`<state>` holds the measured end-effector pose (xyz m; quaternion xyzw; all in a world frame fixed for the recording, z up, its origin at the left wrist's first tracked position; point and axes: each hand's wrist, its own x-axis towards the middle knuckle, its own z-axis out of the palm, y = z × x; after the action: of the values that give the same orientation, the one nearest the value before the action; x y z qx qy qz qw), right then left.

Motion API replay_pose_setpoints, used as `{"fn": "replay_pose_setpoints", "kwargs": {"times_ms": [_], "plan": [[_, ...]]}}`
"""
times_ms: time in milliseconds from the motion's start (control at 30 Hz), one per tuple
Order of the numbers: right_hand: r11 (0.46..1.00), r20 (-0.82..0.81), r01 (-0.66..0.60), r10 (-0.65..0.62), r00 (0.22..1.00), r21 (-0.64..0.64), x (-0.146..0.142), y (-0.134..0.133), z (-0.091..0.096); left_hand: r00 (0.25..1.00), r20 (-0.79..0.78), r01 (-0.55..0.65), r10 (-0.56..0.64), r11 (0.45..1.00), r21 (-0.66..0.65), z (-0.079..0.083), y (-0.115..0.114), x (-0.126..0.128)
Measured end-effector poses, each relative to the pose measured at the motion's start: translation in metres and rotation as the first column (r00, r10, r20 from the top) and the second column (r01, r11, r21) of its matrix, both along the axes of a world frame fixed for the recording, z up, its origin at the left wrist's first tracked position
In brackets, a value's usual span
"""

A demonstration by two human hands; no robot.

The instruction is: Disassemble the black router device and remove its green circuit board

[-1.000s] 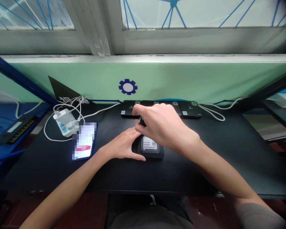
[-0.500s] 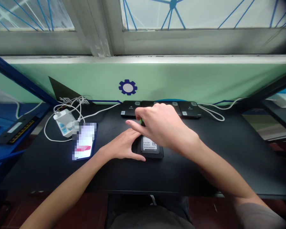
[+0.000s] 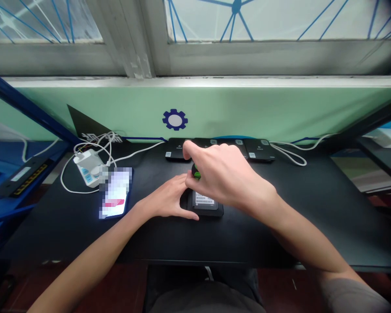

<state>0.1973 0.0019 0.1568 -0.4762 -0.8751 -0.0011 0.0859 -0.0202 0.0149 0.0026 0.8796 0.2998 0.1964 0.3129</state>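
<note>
Right hand: your right hand [image 3: 230, 174] is closed on a black-and-green tool handle [image 3: 196, 173], thumb and forefinger together about it; the tool's lower end is hidden by your fingers
Right thumb: half a second ago it stood out straight to the left, away from the handle; it is now drawn in under the handle, much as it was one second ago
Tool handle: more of its black and green surface shows now than in either earlier frame
Left hand: your left hand [image 3: 169, 198] lies at the left side of the device, thumb and fingers spread apart, thumb at the near corner; whether they clamp it cannot be told; its position is unchanged
Labelled black device [image 3: 204, 203]: flat on the black desk [image 3: 313, 213] in front of you, between your left hand and right wrist, its far part covered; less of the white label [image 3: 204, 198] shows than half a second ago
Black base [image 3: 215, 213]: under the device, its near edge jutting out toward you; no shift noted
Back of desk: a row of flat black boxes [image 3: 260, 150] stands behind your right hand, unmoved
Left of desk: smartphone [image 3: 119, 193], screen lit, just beside the white power strip [image 3: 88, 168]; both as before
</note>
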Motion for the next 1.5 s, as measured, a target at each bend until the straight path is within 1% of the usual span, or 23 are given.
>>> {"fn": "replay_pose_setpoints", "kwargs": {"times_ms": [200, 433, 567, 767, 833, 933, 1000, 1133, 1300, 1433, 1500], "plan": [[0.998, 0.014, 0.050, -0.051, 0.999, 0.033, -0.007, 0.002, -0.002, 1.000, 0.011, 0.020, -0.020, 0.999, -0.033, 0.000, 0.000, -0.001], [0.993, -0.043, 0.114, -0.115, 0.992, -0.026, -0.010, 0.003, -0.002, 0.999, 0.030, 0.027, -0.027, 1.000, -0.005, 0.000, 0.002, -0.001], [0.996, -0.039, 0.083, -0.084, 0.996, -0.033, -0.004, 0.003, -0.001, 0.999, 0.010, 0.031, -0.031, 1.000, 0.001, 0.002, 0.002, 0.000], [1.000, -0.042, -0.015, 0.014, 0.999, -0.017, 0.002, 0.000, 0.003, 1.000, -0.012, 0.013, -0.013, 1.000, 0.007, 0.003, 0.000, 0.001], [1.000, -0.020, -0.001, 0.002, 1.000, 0.011, 0.000, 0.000, 0.002, 1.000, -0.024, -0.001, 0.001, 1.000, 0.000, 0.002, 0.000, 0.000], [0.997, 0.028, 0.052, -0.053, 0.998, 0.058, -0.003, 0.003, -0.001, 0.999, -0.031, 0.015, -0.016, 1.000, -0.020, 0.002, -0.001, -0.001], [0.998, 0.035, 0.051, -0.053, 0.998, 0.043, -0.004, 0.005, -0.003, 0.999, -0.029, 0.021, -0.022, 0.999, -0.026, 0.002, 0.000, -0.001], [0.999, 0.000, 0.032, -0.032, 0.999, -0.003, -0.002, 0.006, -0.003, 0.999, -0.032, 0.012, -0.013, 1.000, -0.017, 0.001, 0.000, -0.001], [0.999, -0.012, -0.012, 0.012, 1.000, 0.035, 0.006, 0.007, -0.001, 1.000, -0.017, 0.015, -0.015, 1.000, 0.006, 0.000, 0.001, -0.001], [0.996, 0.002, 0.053, -0.053, 0.999, 0.070, 0.008, 0.012, -0.004, 0.999, -0.019, 0.027, -0.028, 1.000, -0.010, 0.004, 0.000, 0.001], [0.997, -0.015, 0.052, -0.052, 0.999, 0.062, 0.007, 0.013, -0.006, 0.999, -0.018, 0.027, -0.027, 0.999, -0.018, 0.006, 0.000, 0.001]]}}
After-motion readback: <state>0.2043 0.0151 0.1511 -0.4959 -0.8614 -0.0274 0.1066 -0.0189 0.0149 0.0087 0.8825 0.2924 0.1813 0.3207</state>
